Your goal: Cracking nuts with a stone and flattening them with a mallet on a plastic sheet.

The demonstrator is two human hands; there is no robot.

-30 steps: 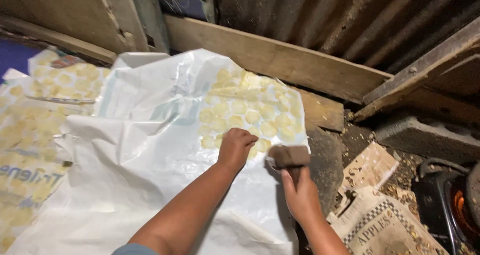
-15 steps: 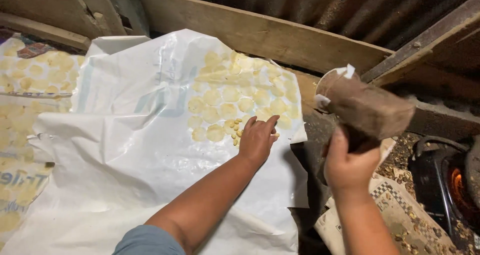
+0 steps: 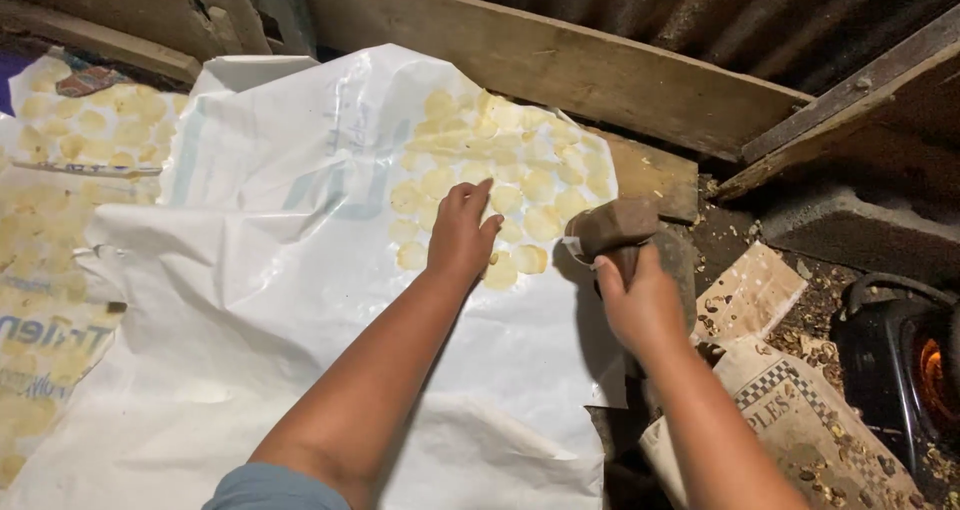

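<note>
Both forearms were bare, no gloves, rings or watch on left hand (image 3: 460, 235) or right hand (image 3: 640, 305). Grey-blue short sleeve (image 3: 265, 485) showed at 6 o'clock, left arm only.

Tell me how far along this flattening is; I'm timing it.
Done: pale yellow round slices cover part of the white plastic sheet. In hand: left hand presses the slices, right hand grips a brown wooden mallet. Left: the sheet's lower half is bare.
</note>
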